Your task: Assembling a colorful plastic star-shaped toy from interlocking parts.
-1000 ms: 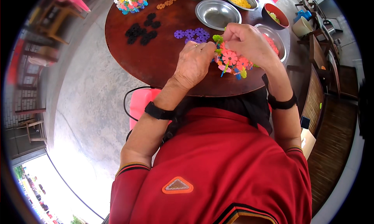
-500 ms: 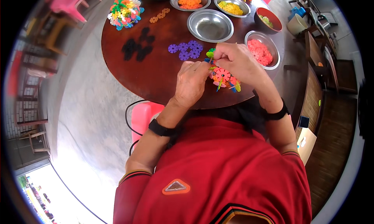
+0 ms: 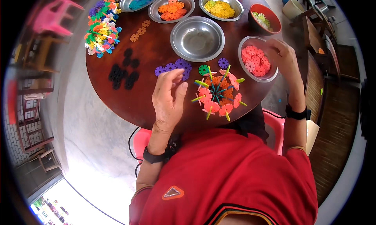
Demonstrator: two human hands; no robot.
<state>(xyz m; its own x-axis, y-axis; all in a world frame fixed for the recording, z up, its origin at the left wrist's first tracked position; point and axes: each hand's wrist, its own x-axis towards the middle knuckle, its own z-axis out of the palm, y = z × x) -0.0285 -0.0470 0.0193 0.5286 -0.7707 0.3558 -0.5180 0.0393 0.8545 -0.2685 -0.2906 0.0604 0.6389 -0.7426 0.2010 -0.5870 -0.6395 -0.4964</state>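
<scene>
A round flower-like assembly (image 3: 226, 92) of interlocking plastic discs stands on the table near its front edge. Orange discs line its middle, coral-pink ones ring the outside, and yellow-green ones stick out edgewise. Left of it, my left hand (image 3: 169, 98) hovers with thumb and fingers apart, holding nothing visible. My right hand (image 3: 285, 58) is at the right rim of a metal bowl (image 3: 246, 72) of coral-pink discs (image 3: 255, 61), its fingers loosely bent and nothing seen in them. A green disc (image 3: 203, 70) and a purple disc (image 3: 223, 63) lie just beyond the assembly.
Beyond stand a bare metal bowl (image 3: 197, 39), bowls of orange discs (image 3: 172, 9), yellow discs (image 3: 219, 9) and blue discs (image 3: 141, 0), and a red bowl (image 3: 270, 13). Purple discs (image 3: 182, 66) and black discs (image 3: 123, 74) lie leftward. A multicoloured disc construction (image 3: 103, 25) stands far left.
Both hands have come away from the assembly, which now rests on the table. My left hand moved left, my right hand rightward to the coral-pink discs' bowl. The view has shifted.
</scene>
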